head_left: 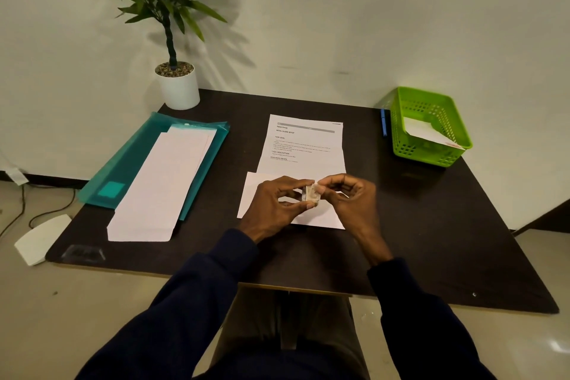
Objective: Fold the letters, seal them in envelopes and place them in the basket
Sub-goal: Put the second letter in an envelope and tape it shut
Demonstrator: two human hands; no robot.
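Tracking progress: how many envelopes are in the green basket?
1: a white envelope leans inside the green basket at the table's far right corner. Others may be hidden beneath it.

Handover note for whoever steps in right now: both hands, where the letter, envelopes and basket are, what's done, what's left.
Hands: left hand and right hand both pinch a small whitish scrap, too small to identify, above a white envelope near the table's front.
Things: printed letter lies open behind that envelope; spare envelopes stacked on the teal folder, left; green basket far right.
Done: one envelope lies in the basket.
Left: fold this letter, seal it, put it in the basket.
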